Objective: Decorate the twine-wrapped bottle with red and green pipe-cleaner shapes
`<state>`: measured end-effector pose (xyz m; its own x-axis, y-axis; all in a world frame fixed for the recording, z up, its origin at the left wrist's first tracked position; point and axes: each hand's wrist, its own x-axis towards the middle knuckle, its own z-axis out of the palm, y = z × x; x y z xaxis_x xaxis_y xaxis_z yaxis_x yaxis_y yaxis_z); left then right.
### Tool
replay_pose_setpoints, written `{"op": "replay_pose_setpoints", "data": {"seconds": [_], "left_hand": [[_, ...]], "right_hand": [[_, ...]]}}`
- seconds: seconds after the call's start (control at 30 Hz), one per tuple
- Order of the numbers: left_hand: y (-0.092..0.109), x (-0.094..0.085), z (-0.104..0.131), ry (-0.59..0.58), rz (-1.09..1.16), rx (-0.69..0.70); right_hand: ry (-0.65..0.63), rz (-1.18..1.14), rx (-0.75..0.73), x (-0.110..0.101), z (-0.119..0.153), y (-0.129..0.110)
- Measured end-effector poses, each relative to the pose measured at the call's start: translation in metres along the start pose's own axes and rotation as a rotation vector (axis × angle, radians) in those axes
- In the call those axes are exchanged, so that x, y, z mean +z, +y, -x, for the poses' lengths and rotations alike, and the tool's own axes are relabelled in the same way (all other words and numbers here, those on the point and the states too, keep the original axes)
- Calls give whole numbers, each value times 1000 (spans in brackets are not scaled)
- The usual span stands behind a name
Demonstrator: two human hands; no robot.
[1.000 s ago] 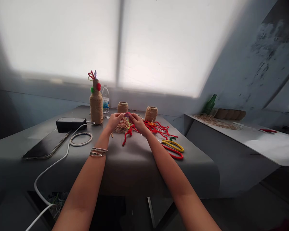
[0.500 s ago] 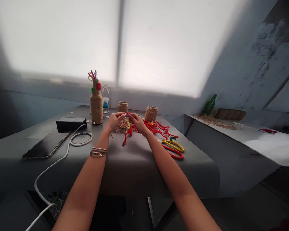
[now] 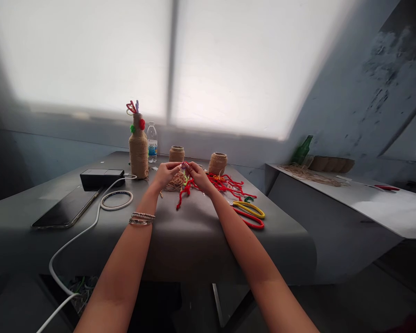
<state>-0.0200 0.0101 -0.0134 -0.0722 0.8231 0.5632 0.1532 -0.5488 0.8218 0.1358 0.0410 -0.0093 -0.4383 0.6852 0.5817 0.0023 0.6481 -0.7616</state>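
My left hand (image 3: 168,174) and my right hand (image 3: 198,175) meet over the table with fingertips pinched together. Between them is a small purple and red fuzzy piece, apparently a pipe cleaner (image 3: 184,165), mostly covered by the fingers. Below and right of my hands lies a tangle of red pipe cleaners (image 3: 229,186), with a few orange and green bits. Loose twine (image 3: 175,182) is heaped under my left hand. Scissors (image 3: 251,210) with yellow and red handles rest beside my right forearm. Two twine-wrapped jars (image 3: 217,163) stand behind my hands.
On the left stand a twine-wrapped bottle (image 3: 138,155) with fuzzy decorations, a water bottle (image 3: 152,145), a black box (image 3: 102,179) and a phone (image 3: 65,208). A white cable (image 3: 96,222) runs off the near edge. The right-hand table (image 3: 374,210) bears a green bottle (image 3: 302,150).
The pinched fingertips have shifted very slightly around the small piece. Nothing else on the table has visibly moved.
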Motion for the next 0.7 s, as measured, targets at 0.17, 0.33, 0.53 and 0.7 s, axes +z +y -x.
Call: {"op": "replay_pose_setpoints", "data": {"seconds": [0.17, 0.33, 0.53, 0.7], "left_hand": [[13, 6, 2, 61, 145, -209], [14, 8, 2, 52, 188, -232], [3, 5, -1, 24, 115, -153], [2, 5, -2, 21, 91, -128]], "right_hand": [[18, -11, 13, -1, -1, 1], [9, -18, 4, -1, -2, 3], [0, -32, -9, -1, -2, 2], [6, -42, 0, -1, -1, 2]]}}
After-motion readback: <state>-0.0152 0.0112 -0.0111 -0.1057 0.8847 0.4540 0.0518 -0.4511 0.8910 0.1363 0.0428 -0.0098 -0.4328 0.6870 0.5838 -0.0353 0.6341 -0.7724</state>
